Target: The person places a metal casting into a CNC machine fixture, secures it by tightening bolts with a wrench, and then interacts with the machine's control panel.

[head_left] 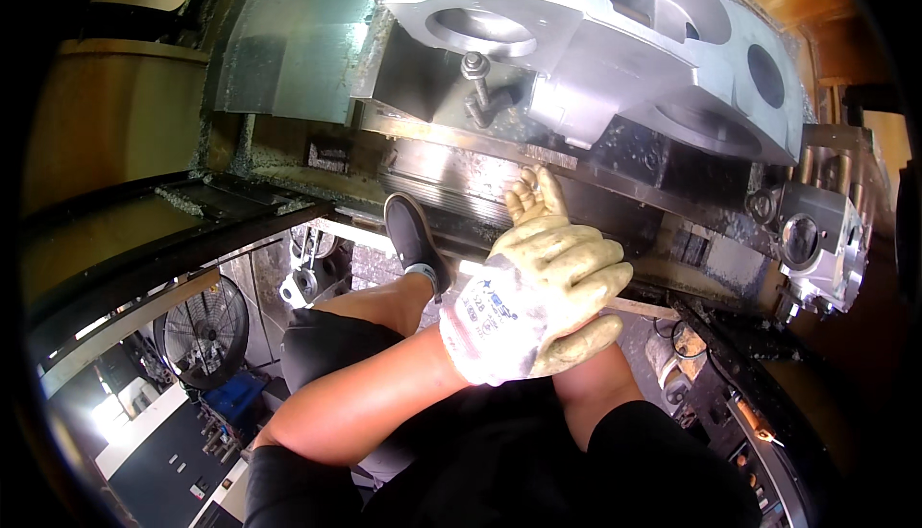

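Both of my hands wear white knit work gloves with yellowish coating. My left hand crosses over my right wrist, its fingers bent around the other glove there; the exact grip is partly hidden. Beyond it show the slightly curled fingers of my right hand, with nothing visible in them and the palm covered. Ahead of both hands, and apart from them, sits a large grey machined metal casting with round bores. A bolt with a nut stands by its near left side.
A ribbed metal way cover lies left of the casting. My shoe rests by the machine's near edge. A smaller metal part is at the right. Metal chips lie on the ledges. A black fan and an orange-handled tool are lower down.
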`<act>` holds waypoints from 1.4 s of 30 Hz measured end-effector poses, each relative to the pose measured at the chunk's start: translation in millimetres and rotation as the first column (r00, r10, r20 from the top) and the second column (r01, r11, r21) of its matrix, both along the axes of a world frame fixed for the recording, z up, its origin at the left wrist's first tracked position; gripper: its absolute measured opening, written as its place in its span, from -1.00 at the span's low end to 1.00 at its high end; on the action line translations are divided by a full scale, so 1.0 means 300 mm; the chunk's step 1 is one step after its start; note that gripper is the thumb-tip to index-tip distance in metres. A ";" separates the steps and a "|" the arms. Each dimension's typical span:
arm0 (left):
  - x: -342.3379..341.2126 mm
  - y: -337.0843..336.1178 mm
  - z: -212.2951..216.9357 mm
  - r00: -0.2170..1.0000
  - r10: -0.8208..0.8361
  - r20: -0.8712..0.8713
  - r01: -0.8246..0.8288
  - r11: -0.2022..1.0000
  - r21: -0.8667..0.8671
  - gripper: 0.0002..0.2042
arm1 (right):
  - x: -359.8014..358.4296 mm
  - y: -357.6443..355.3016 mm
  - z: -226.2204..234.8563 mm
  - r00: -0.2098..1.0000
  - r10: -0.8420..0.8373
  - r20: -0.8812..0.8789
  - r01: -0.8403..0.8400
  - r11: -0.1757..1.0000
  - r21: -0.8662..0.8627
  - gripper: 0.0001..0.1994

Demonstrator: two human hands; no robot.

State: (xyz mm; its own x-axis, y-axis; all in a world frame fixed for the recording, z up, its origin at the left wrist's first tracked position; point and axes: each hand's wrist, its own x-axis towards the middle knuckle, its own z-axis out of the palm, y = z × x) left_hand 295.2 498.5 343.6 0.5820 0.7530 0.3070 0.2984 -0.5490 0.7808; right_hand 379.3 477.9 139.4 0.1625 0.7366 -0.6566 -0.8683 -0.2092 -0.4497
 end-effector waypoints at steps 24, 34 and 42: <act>0.000 -0.028 -0.024 0.995 0.005 0.098 -0.015 0.995 0.103 -0.62 | 0.098 -0.028 -0.103 0.942 0.269 -0.199 -0.197 0.927 0.320 -0.24; 0.019 -0.044 -0.057 0.982 0.090 0.166 -0.109 0.987 0.114 -0.74 | 0.140 0.081 -0.294 0.967 0.021 -0.254 -0.040 0.997 -0.071 -0.71; 0.018 -0.082 -0.022 0.981 0.177 0.086 -0.183 0.981 0.064 -0.73 | 0.146 0.082 -0.267 0.919 0.172 -0.354 -0.202 0.978 -0.048 -0.48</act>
State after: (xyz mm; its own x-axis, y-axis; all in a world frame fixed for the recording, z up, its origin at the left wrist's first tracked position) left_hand 300.6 474.0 337.0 0.4109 0.8178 0.4029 0.3360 -0.5467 0.7669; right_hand 423.2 502.4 59.3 -0.2210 0.6724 -0.7065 -0.9079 -0.4064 -0.1028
